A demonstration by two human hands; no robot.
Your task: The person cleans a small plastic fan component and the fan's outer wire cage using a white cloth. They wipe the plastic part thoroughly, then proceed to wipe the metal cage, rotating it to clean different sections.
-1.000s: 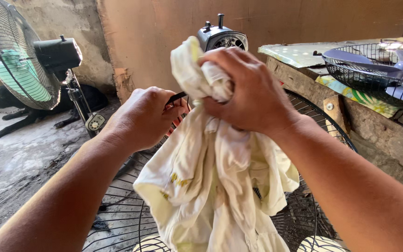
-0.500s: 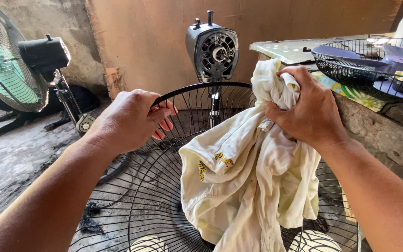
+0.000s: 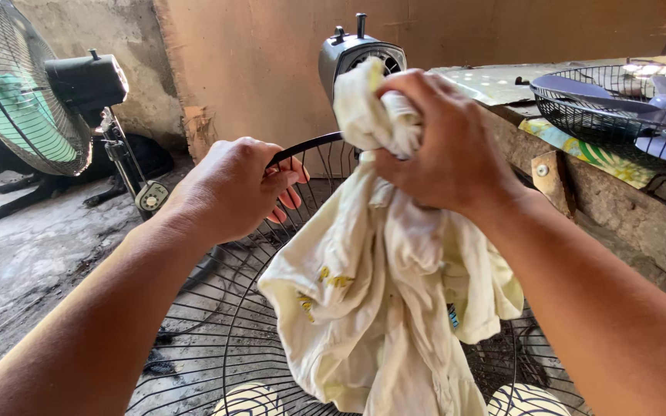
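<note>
While the left hand [image 3: 233, 189] curls its fingers around the top rim of a black wire fan guard [image 3: 217, 331], the right hand [image 3: 445, 142] clenches a bunched cream cloth [image 3: 379, 308] just to the right of that hold, pressed at or just in front of the same rim; actual contact cannot be told. From the guard's rim, the cloth hangs downward in long folds across the front of the wires, its long axis running top to bottom, with small yellow marks on it. The right hand is the nearer one to the cloth; the left hand is beside it, apart from the fabric. Behind the guard stands a grey fan motor housing [image 3: 364, 54]. Left of the guard stands a pedestal fan [image 3: 32, 92] with green blades, and a black dog [image 3: 55, 169] lies beyond it. Right of the guard, a wooden bench [image 3: 618, 200] carries another black guard [image 3: 610, 104] holding dark blades. No labels or signs are legible.
</note>
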